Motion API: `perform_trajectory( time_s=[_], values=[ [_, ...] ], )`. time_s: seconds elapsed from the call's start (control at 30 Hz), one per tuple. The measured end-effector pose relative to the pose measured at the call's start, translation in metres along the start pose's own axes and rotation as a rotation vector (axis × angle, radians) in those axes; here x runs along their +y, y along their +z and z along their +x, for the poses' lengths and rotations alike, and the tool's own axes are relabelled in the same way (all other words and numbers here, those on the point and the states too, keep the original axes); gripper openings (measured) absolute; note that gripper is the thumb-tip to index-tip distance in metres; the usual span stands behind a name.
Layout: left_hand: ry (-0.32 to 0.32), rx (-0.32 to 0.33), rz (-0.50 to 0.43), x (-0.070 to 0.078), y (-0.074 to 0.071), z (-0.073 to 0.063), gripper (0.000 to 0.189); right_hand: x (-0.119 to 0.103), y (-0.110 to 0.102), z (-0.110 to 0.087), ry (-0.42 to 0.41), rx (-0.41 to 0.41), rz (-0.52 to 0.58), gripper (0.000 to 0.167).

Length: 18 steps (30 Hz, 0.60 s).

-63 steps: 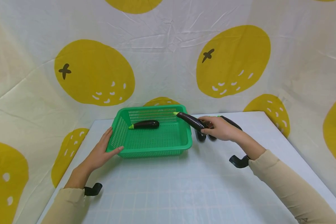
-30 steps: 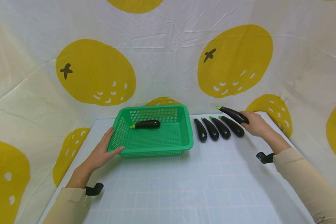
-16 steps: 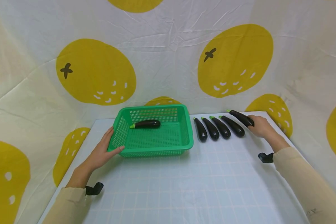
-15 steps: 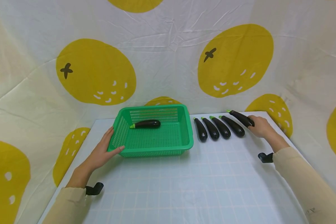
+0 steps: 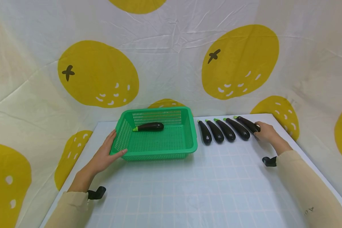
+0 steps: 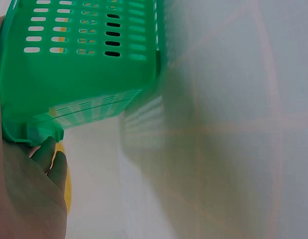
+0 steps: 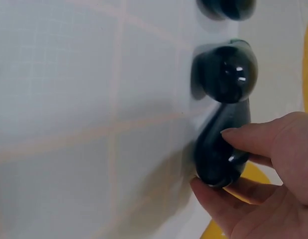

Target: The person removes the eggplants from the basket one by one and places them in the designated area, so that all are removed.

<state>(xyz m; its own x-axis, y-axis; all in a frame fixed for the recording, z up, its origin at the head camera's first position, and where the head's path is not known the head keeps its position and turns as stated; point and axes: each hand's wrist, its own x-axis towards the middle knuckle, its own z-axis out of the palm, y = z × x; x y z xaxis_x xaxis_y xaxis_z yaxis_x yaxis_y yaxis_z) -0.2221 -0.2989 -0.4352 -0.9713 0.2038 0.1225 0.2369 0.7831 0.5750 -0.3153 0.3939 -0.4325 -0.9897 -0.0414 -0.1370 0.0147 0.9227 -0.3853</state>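
My left hand [image 5: 103, 155] holds the near left corner of the green plastic basket [image 5: 156, 154], thumb along the front rim and fingers along the left side. In the left wrist view, fingers [image 6: 56, 169] touch the underside of the basket's rim. One eggplant [image 5: 149, 127] lies inside the basket, green stem to the left. At the right end of a row of eggplants, my right hand [image 5: 266, 133] holds the rounded end of the outermost eggplant [image 5: 246, 123], which lies on the table. The right wrist view shows thumb and fingers on opposite sides of this eggplant [image 7: 218, 149].
Several more eggplants [image 5: 227, 129] lie side by side between the basket and my right hand, stems toward the back. The table [image 5: 182, 190] has a pale checked cover. A white cloth with yellow fruit shapes [image 5: 239, 63] hangs behind it.
My right hand has carried the eggplant from beside the basket to the row's right end and lowered it onto the table. My left hand and the basket have stayed put.
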Motion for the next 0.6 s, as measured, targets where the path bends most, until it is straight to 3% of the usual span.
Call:
perform_trajectory(
  time_s=[0.6],
  values=[
    [-0.003,0.001,-0.001,0.0023,-0.0004,-0.0012,0.102,0.0019,-0.0057,-0.0102,-0.020,0.003,-0.020,0.062]
  ],
)
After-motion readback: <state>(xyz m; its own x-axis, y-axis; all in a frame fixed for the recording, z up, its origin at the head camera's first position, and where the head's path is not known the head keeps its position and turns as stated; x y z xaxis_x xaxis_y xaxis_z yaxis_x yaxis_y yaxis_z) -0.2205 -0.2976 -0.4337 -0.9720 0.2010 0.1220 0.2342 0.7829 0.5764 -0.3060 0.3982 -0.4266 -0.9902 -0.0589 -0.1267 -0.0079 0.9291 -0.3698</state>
